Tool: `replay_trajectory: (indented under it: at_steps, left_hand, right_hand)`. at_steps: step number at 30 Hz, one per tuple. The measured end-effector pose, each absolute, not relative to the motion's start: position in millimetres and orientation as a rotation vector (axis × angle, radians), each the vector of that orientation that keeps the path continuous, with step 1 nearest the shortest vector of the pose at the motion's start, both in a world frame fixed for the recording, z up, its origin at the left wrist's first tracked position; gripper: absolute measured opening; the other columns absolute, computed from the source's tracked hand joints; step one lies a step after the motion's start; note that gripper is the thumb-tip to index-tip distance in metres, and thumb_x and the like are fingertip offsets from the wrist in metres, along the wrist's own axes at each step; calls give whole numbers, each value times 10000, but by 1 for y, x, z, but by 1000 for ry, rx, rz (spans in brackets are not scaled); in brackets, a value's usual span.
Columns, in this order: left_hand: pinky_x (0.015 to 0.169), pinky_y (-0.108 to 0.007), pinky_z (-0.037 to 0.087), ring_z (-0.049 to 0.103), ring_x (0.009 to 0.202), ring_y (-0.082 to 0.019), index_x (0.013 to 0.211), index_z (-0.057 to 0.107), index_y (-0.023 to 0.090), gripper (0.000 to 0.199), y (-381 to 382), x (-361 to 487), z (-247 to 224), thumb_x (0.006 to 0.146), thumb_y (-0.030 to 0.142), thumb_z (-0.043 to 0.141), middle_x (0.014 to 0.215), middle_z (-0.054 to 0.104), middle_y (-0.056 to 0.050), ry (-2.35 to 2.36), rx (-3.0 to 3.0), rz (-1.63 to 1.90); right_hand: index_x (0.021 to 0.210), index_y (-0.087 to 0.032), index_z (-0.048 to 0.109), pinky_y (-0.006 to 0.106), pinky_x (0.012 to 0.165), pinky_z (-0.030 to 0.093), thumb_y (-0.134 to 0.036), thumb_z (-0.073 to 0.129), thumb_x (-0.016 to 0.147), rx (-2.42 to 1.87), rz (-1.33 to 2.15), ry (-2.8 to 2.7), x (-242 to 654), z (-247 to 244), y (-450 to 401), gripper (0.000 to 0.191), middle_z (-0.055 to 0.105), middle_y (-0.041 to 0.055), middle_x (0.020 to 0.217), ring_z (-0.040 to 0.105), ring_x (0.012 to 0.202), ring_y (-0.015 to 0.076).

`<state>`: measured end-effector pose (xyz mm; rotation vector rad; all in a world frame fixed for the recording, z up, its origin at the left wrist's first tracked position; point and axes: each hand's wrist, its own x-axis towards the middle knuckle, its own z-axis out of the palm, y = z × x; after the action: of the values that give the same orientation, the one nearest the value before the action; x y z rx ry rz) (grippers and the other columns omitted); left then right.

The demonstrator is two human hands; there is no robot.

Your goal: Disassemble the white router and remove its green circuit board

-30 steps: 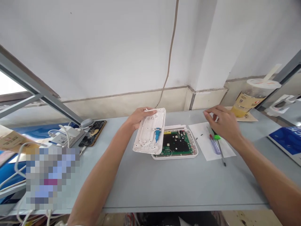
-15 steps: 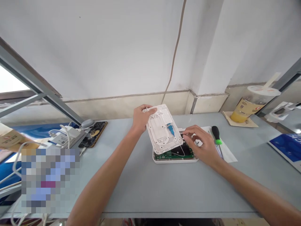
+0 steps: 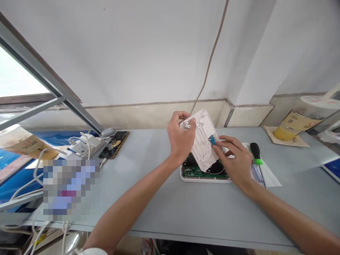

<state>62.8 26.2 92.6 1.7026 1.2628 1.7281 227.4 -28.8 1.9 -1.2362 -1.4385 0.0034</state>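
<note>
Head view: I see my left hand (image 3: 182, 136) gripping the perforated white panel (image 3: 203, 143) by its far left edge, tilted above the open white case (image 3: 207, 180) with its green circuit board (image 3: 193, 173), while my right hand (image 3: 235, 159) pinches the blue connector (image 3: 212, 139) at the panel's right side. On the surface (image 3: 164, 209) to the right, the screwdriver (image 3: 255, 151) lies across white paper (image 3: 272, 179); the cup (image 3: 294, 122) stands farther right.

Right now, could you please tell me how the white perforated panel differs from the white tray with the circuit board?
The perforated panel is held tilted in the left hand, while the white tray lies flat on the table. The panel has a blue connector at its face, whereas the tray holds a green circuit board. Both are white.
</note>
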Motion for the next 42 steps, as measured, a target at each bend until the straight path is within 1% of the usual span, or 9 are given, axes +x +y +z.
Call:
replay_trajectory:
  at_steps: [5, 9, 12, 16, 22, 29, 33, 35, 42]
  left_hand:
    - [803, -279, 533, 716, 902, -174, 992, 673, 230, 118, 16, 67, 94, 910, 146, 662, 964, 758, -16, 1168, 1838, 1547]
    - [822, -283, 544, 732, 909, -184, 972, 703, 235, 83, 11, 69, 92, 947, 183, 643, 954, 776, -20, 1188, 1874, 1596]
    - [801, -278, 546, 728, 906, -187, 959, 710, 234, 50, 12, 68, 91, 955, 222, 662, 947, 774, -22, 1218, 1802, 1624]
    - [805, -277, 550, 728, 904, -183, 954, 703, 229, 41, 10, 72, 88, 958, 233, 662, 945, 771, -23, 1182, 1771, 1606]
    - [775, -268, 550, 731, 885, -168, 972, 702, 221, 142, 7, 72, 93, 885, 133, 633, 947, 777, -17, 1096, 1768, 1594]
    - [592, -299, 414, 613, 653, -169, 876, 749, 225, 93, 25, 43, 122, 883, 281, 676, 780, 736, -23, 1142, 2109, 1044]
    - [572, -324, 273, 451, 563, -147, 621, 544, 209, 391, 26, 43, 122, 993, 328, 556, 593, 536, -1, 1226, 2248, 966]
    - [581, -337, 233, 371, 526, -144, 595, 442, 207, 445, 24, 49, 116, 1021, 316, 514, 541, 428, 8, 1290, 2285, 1007]
    - [612, -346, 269, 455, 532, -181, 625, 469, 219, 398, 20, 56, 98, 1021, 228, 503, 569, 542, -22, 1364, 2448, 1148]
  right_hand:
    - [955, -221, 745, 313, 587, 664, -369, 670, 985, -1284, 43, -1494, 235, -3, -22, 168, 733, 106, 1210, 735, 800, 179]
    - [984, -225, 702, 315, 620, 675, -391, 619, 1017, -1269, 21, -1624, 238, -12, -17, 188, 684, 121, 1245, 734, 861, 188]
    - [1020, -226, 667, 310, 635, 672, -398, 573, 1046, -1241, 33, -1703, 241, -16, -14, 199, 694, 119, 1191, 735, 868, 192]
    - [990, -219, 637, 287, 592, 632, -374, 546, 1064, -1223, 37, -1723, 245, -16, -13, 194, 716, 91, 1071, 714, 732, 160]
    - [939, -220, 647, 290, 563, 610, -414, 575, 1044, -1232, 67, -1675, 246, -10, -19, 231, 733, 69, 994, 685, 636, 145]
    - [886, -220, 637, 316, 638, 623, -378, 596, 1020, -1245, 76, -1668, 252, -5, -19, 211, 723, 51, 959, 658, 684, 154]
    - [903, -224, 618, 262, 588, 575, -321, 574, 1031, -1227, 87, -1742, 253, -6, -18, 167, 698, 44, 941, 645, 704, 148]
    - [903, -224, 603, 243, 553, 538, -308, 570, 1037, -1207, 84, -1782, 254, -7, -18, 162, 689, 39, 943, 635, 669, 134]
    - [934, -233, 591, 261, 607, 523, -304, 562, 1052, -1198, 26, -1822, 253, -18, -15, 141, 725, 44, 1064, 613, 605, 111]
